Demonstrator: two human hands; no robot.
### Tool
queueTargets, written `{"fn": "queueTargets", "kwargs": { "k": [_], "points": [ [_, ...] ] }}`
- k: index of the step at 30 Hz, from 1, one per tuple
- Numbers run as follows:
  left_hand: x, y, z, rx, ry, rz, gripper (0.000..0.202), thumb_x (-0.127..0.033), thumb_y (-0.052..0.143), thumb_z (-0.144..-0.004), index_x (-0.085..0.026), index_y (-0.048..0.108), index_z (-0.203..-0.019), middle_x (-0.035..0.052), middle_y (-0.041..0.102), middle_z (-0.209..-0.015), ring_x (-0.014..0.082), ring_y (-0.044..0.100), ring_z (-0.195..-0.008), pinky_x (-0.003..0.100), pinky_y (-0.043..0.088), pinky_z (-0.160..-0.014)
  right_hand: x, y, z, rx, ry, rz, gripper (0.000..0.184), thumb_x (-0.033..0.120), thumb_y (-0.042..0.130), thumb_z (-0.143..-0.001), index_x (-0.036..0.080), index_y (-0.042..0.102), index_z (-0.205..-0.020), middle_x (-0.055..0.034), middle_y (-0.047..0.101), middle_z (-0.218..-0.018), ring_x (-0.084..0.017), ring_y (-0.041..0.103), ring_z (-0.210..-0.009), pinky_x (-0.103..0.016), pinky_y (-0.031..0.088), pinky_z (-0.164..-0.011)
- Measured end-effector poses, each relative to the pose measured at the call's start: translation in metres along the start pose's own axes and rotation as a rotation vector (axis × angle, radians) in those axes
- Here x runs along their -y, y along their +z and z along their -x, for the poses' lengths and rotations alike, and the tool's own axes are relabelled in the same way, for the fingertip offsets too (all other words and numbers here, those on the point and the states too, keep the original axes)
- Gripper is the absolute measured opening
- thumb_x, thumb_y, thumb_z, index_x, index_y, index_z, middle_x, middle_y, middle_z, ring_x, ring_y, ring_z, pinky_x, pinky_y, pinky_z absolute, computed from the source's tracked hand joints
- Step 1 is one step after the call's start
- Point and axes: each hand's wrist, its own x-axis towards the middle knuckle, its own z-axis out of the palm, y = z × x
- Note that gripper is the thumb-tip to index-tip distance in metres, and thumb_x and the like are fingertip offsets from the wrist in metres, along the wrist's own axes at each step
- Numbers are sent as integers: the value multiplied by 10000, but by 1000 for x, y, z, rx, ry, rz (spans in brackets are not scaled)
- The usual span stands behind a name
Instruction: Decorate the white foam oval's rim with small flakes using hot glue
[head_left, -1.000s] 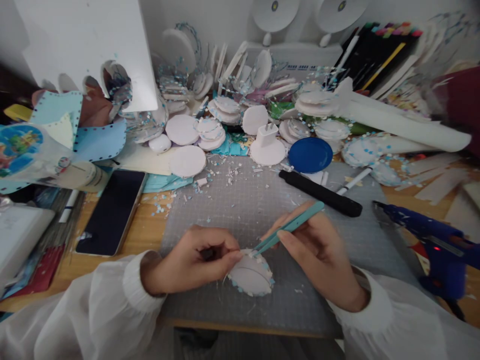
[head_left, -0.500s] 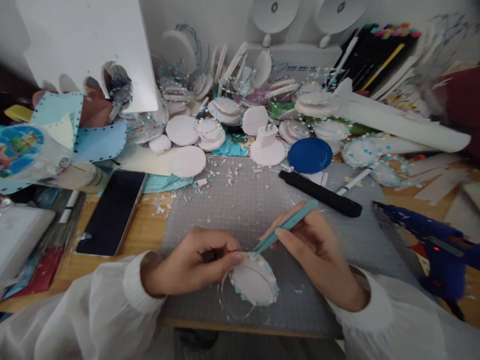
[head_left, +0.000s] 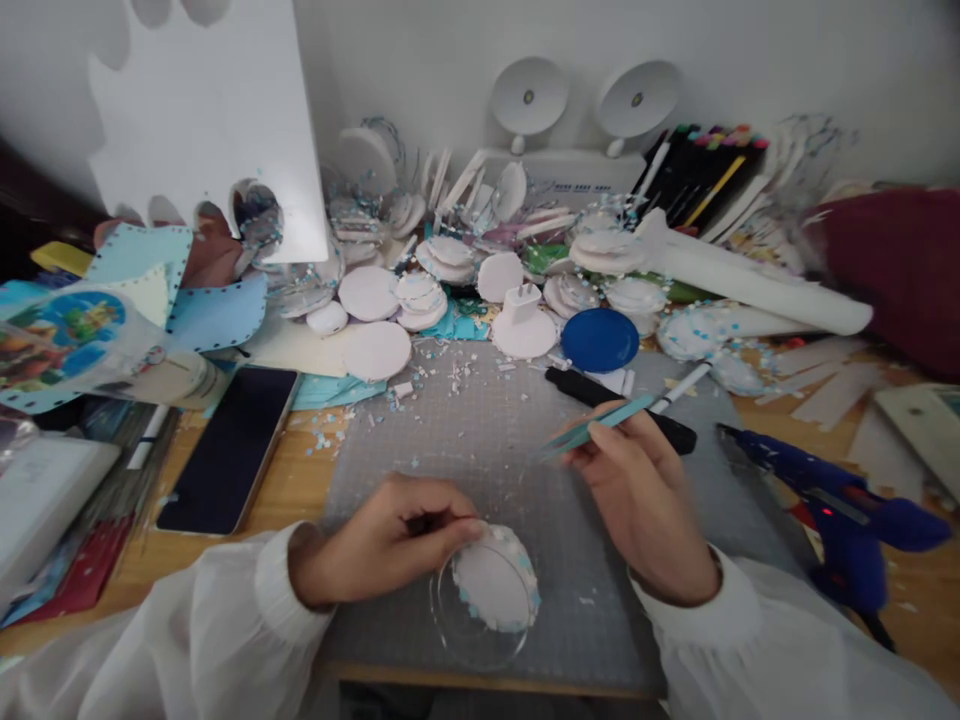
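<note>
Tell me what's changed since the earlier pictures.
The right hand has drawn the tweezers off the rim of the white disc, moving them forward and to the right; it still holds them. The view has also tipped up slightly. The left hand still pinches the disc's edge, and the black phone and glue gun lie where they were.

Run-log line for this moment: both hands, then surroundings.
left hand: holding white disc by edge | right hand: holding teal tweezers, tips off disc | around: grey mat, phone, blue glue gun
</note>
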Motion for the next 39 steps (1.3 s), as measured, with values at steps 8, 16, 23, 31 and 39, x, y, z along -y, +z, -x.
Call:
{"fn": "queueTargets", "kwargs": {
  "k": [8,16,23,31,39],
  "points": [
    [11,2,0,-11,197,-290,253,-240,494,-939,-111,670,-812,12,629,-645,79,520,-569,168,382,-545,-5,-4,-6,-91,-187,101,135,283,714,-791,230,607,-853,2,666,-850,-117,609,-725,-256,503,-676],
    [16,1,1,-23,333,-587,217,-230,463,-957,-159,663,-907,34,714,-795,137,650,-713,214,421,-637,-1,-10,-30,-39,-462,445,131,249,674,-815,227,547,-795,-25,686,-873,-186,673,-844,-338,540,-731],
    [16,3,1,-18,322,-613,222,-229,467,-957,-161,675,-922,38,731,-838,142,670,-750,214,438,-653,-7,-3,-52,113,-501,704,62,250,669,-797,213,635,-760,-41,711,-833,-213,672,-846,-363,517,-787],
    [18,3,4,-59,334,-552,231,-213,499,-939,-178,640,-1119,37,747,-980,159,702,-840,226,477,-716,-18,6,-58,125,-487,838,53,236,630,-789,211,607,-748,-41,717,-794,-220,675,-773,-322,502,-702],
    [24,4,3,-123,347,-538,250,-214,484,-950,-179,635,-1146,40,752,-1006,179,718,-873,244,513,-749,-19,5,-59,67,-480,781,89,241,618,-799,211,597,-718,-28,690,-734,-199,654,-723,-296,500,-656]
  ]
}}
